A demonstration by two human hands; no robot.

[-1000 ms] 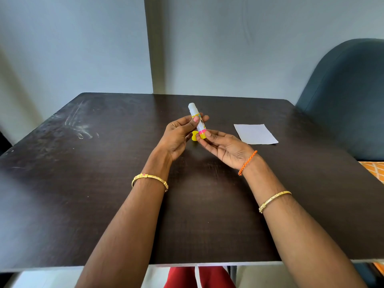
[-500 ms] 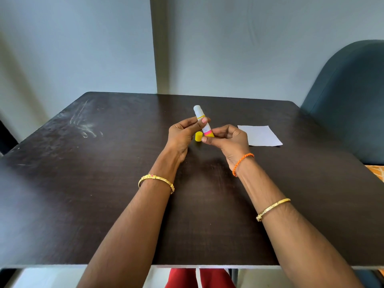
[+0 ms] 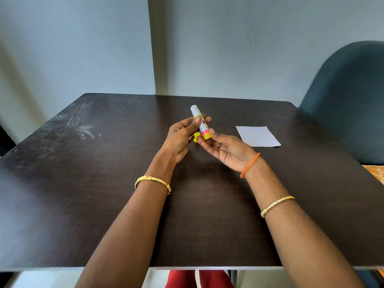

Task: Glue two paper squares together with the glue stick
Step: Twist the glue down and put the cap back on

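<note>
The glue stick (image 3: 201,123) is held upright above the middle of the dark table (image 3: 104,183), white end up, yellow base down. My left hand (image 3: 180,138) grips its body between thumb and fingers. My right hand (image 3: 224,148), palm up, pinches the yellow base with its fingertips. A small yellow cap (image 3: 195,137) lies on the table just behind my hands. White paper (image 3: 257,135) lies flat to the right of my right hand; I cannot tell whether it is one square or two stacked.
A dark teal chair (image 3: 349,100) stands at the table's right side. Pale scuff marks (image 3: 83,125) streak the far left of the tabletop. A grey wall runs behind the table's far edge.
My right hand has turned from knuckles-up half a second ago to palm-up, still at the stick's base. The left hand keeps its hold on the stick.
</note>
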